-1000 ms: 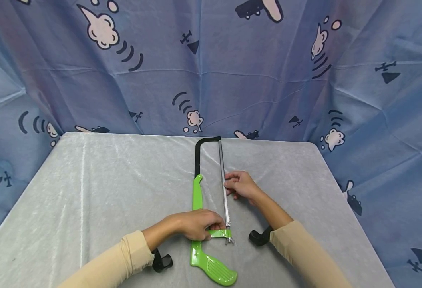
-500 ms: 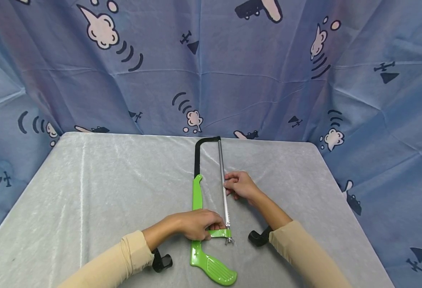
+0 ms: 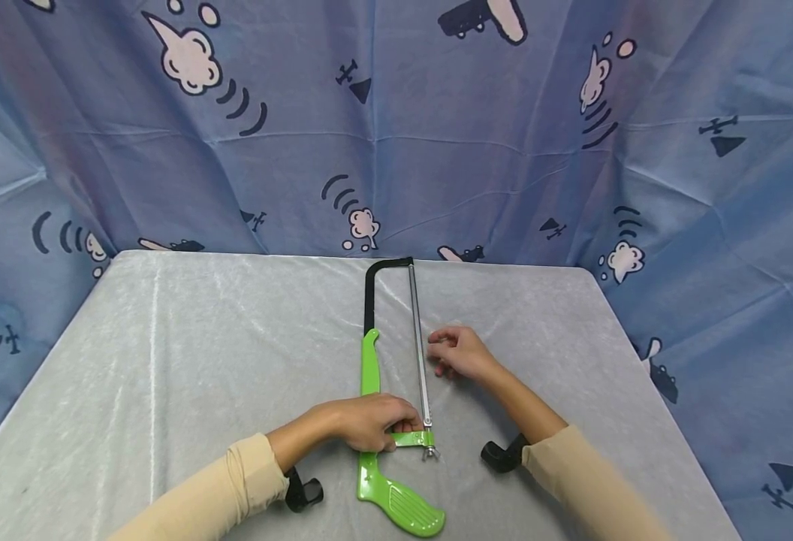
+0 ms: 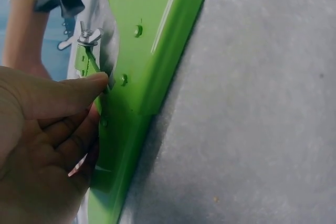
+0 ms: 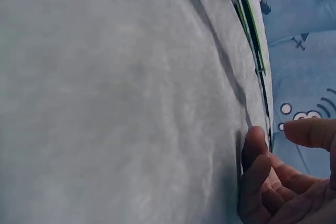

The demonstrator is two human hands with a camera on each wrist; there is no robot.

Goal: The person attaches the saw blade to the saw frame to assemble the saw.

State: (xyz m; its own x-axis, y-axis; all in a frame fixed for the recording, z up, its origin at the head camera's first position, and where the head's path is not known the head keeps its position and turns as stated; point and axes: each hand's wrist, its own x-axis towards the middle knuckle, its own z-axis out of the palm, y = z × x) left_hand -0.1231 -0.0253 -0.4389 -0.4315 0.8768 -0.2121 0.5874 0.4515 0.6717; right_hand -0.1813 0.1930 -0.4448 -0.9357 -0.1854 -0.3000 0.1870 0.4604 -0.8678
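Note:
A hacksaw (image 3: 371, 368) with a green handle and a black front frame lies on the table, its front end pointing away from me. Its silver blade (image 3: 418, 338) runs along the right side, down to a wing nut (image 3: 430, 453) at the near end. My left hand (image 3: 376, 419) pinches the short green crosspiece between thumb and fingers, as the left wrist view also shows. Just right of the blade's middle, apart from it, is my right hand (image 3: 462, 353). Its fingers are loosely bent and hold nothing; the thumb stands away from them in the right wrist view.
A grey-white cloth covers the table (image 3: 234, 323). Behind it and on both sides hangs a blue patterned curtain (image 3: 288, 180). A black wrist mount (image 3: 502, 456) sits by the right sleeve, another black mount (image 3: 304, 492) by the left.
My right hand has let go of the blade and drawn a little to the right. The left hand and the hacksaw have stayed in place.

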